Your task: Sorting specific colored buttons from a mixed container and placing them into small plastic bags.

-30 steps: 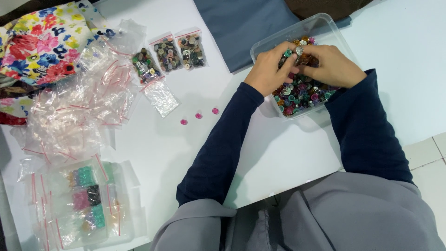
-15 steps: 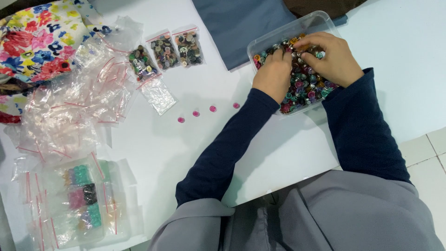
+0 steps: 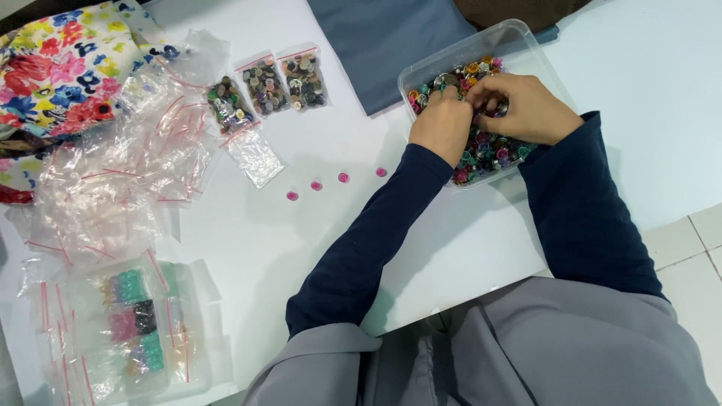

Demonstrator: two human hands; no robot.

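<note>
While both hands dig in the clear plastic rectangular tub (image 3: 526,46) of mixed coloured buttons (image 3: 481,150) at the white table's (image 3: 316,248) far right, the left hand (image 3: 442,124) rests knuckles-up, fingers curled into the pile. The right hand (image 3: 526,109) bends fingertips inward; whether either pinches a button, I cannot tell. Four small pink buttons (image 3: 343,177) lie in a row just left, near three filled clear zip bags (image 3: 265,86).

There is just one camera, worn on the person's head, and it looks almost straight down. It sits close above the white table (image 3: 263,240), so the arms, the lap and a bit of floor (image 3: 692,248) show. The table's far side is at the top.
</note>
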